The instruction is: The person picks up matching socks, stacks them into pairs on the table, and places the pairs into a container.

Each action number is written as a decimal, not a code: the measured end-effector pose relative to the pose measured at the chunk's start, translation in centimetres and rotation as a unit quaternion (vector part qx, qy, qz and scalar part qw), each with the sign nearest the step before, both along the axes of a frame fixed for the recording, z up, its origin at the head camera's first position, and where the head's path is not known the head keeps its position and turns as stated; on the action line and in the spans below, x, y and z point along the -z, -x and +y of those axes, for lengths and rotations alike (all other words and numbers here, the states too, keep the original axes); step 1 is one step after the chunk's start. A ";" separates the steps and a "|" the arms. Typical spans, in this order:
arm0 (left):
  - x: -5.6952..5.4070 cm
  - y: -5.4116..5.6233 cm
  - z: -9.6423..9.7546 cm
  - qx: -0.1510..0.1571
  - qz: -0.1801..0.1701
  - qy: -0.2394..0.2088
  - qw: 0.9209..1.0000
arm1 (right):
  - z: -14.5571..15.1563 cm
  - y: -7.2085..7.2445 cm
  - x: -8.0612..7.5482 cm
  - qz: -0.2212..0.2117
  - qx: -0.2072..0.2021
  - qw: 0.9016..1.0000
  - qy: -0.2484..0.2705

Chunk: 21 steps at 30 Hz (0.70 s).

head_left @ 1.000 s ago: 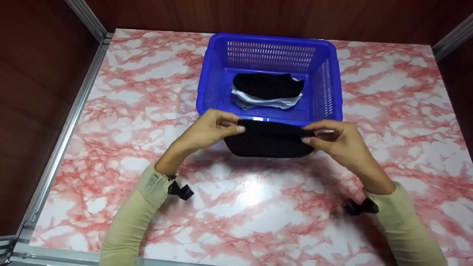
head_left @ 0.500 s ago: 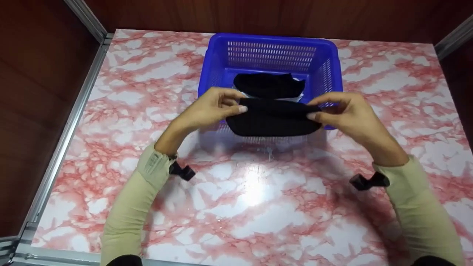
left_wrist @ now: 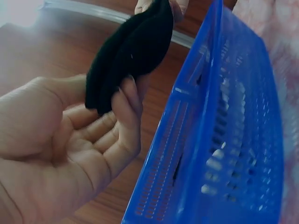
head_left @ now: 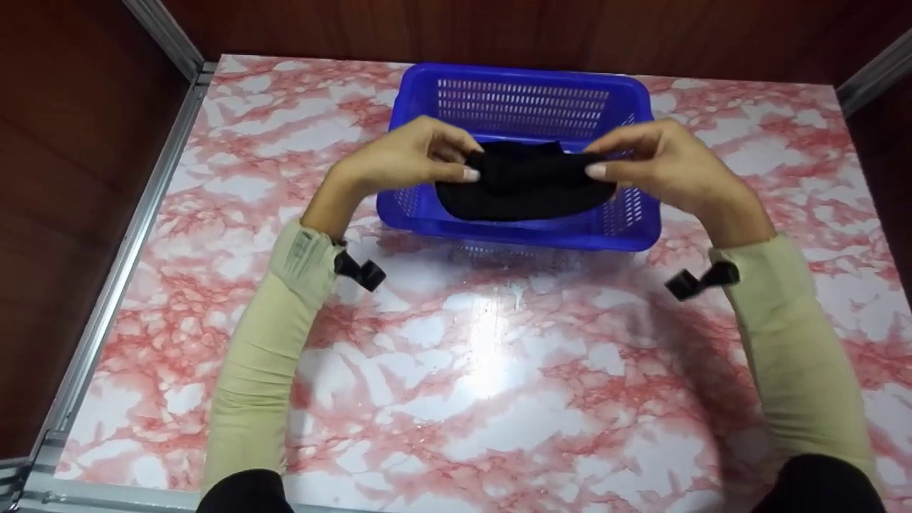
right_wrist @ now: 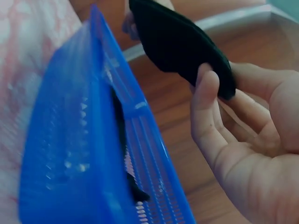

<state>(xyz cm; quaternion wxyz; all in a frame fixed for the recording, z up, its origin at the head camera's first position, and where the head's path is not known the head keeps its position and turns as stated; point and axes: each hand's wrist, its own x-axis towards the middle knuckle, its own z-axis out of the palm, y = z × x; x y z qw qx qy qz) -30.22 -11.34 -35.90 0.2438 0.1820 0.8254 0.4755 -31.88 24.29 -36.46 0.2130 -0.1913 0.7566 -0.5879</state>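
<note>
A black sock (head_left: 527, 201), lying in more than one layer, is stretched sideways above the blue basket (head_left: 513, 239). My left hand (head_left: 402, 158) pinches its left end between thumb and fingers. At the other end, my right hand (head_left: 662, 165) pinches it the same way. Both wrist views show the sock (left_wrist: 133, 51) held up clear of the basket rim, its layers pressed together by the fingertips. Behind it in the head view, the top edge of another black sock (head_left: 541, 147) shows inside the basket; the rest of that pile is hidden.
The basket has slotted walls and stands toward the back of a red-and-white marbled table (head_left: 456, 406). A dark wood panel (head_left: 499, 32) rises behind it, and another panel (head_left: 78, 214) with a metal rail borders the left side.
Both hands have moved away from my body with the black sock, from in front of the basket's near rim to above its inside. The sock now covers most of the pile. The basket has stayed put.
</note>
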 end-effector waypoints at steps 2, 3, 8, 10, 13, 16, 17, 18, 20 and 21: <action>-0.2 0.8 -0.2 0.008 0.002 0.005 1.000 | -0.1 0.9 -0.4 -0.002 -0.007 1.000 -0.023; -0.3 1.2 -0.2 0.013 0.000 0.007 1.000 | -0.2 1.4 -0.6 -0.004 -0.013 0.999 -0.036; -0.7 3.3 -0.1 0.042 -0.020 0.016 0.999 | -0.7 3.5 -1.3 -0.034 -0.046 0.996 -0.063; -0.7 4.2 0.0 0.048 -0.032 0.021 0.998 | -1.1 4.3 -1.4 -0.049 -0.050 0.995 -0.075; -0.5 5.3 0.1 0.055 -0.046 0.028 0.997 | -1.8 5.5 -1.2 -0.068 -0.053 0.991 -0.102; -0.3 6.4 0.2 0.045 -0.059 0.034 0.997 | -2.6 6.6 -0.8 -0.107 -0.048 0.988 -0.101; -0.2 6.8 0.2 0.040 -0.066 0.033 0.997 | -2.8 7.0 -0.6 -0.119 -0.046 0.987 -0.097; -0.1 7.2 0.3 0.032 -0.072 0.033 0.996 | -2.9 7.4 -0.5 -0.132 -0.043 0.986 -0.091; 0.0 7.9 0.4 0.018 -0.089 0.033 0.995 | -3.2 8.1 -0.2 -0.150 -0.036 0.985 -0.081; 0.1 8.3 0.4 0.012 -0.096 0.034 0.995 | -3.2 8.5 -0.1 -0.155 -0.034 0.984 -0.080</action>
